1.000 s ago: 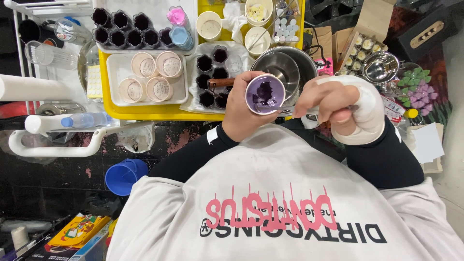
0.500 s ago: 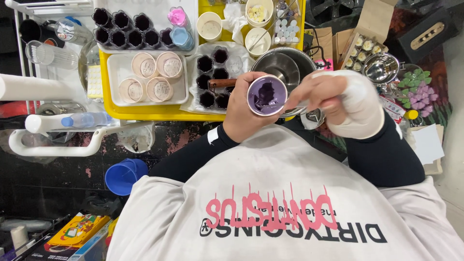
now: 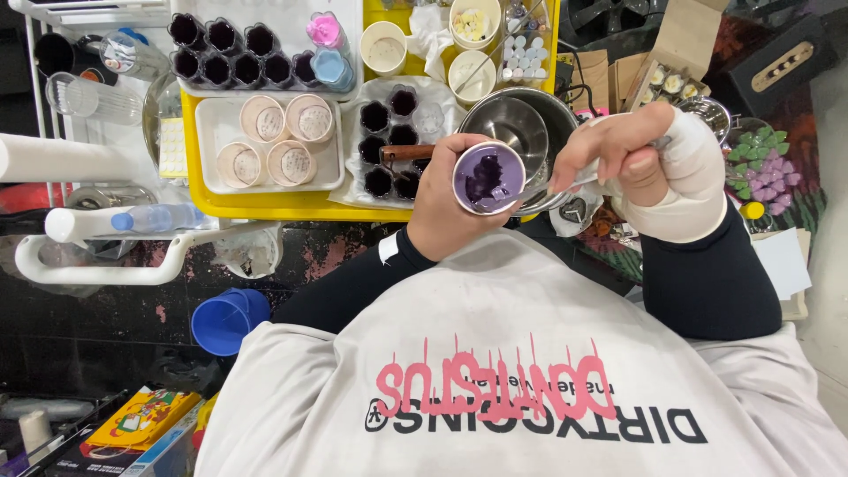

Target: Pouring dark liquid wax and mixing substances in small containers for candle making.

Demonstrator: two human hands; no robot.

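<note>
Above the yellow tray [image 3: 265,208], close to the person's chest, the left hand [image 3: 446,212] is wrapped around a small paper cup [image 3: 488,177], tilted so that its mouth faces the camera and shows a dark purple paste smeared over a paler purple inside. The right hand [image 3: 638,159], bandaged in white at the wrist, pinches a thin metal spoon [image 3: 539,190] whose tip reaches into the cup. Compared with a second ago the cup sits a little further right and nearer the steel bowl [image 3: 517,124], and the right hand has drawn back from it: earlier its fingers crowded the cup's rim, now they stand clear and the spoon's handle shows between them. The dark patch inside the cup also looks wider. Judging from that, the paste is being stirred or scraped around the cup. Behind the hands a white tray [image 3: 212,181] holds four pale filled cups, and dark moulds [image 3: 389,150] stand beside it.
</note>
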